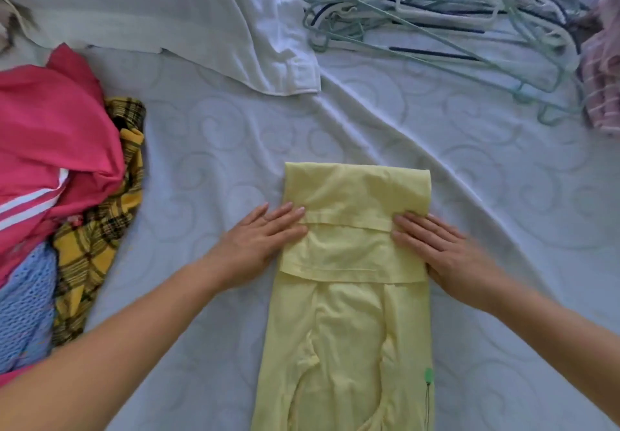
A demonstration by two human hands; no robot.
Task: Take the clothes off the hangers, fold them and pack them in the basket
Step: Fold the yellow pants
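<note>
A pale yellow garment lies lengthwise on the white bedsheet, folded into a narrow strip with its far end turned back over itself. My left hand rests flat with straight fingers on the left edge of that folded part. My right hand presses flat on its right edge. Both hands hold nothing. No basket is in view.
A heap of clothes lies at the left: a pink garment, a yellow plaid one and a blue knit. A white garment is spread at the back. Several empty hangers are piled back right, next to pink striped cloth.
</note>
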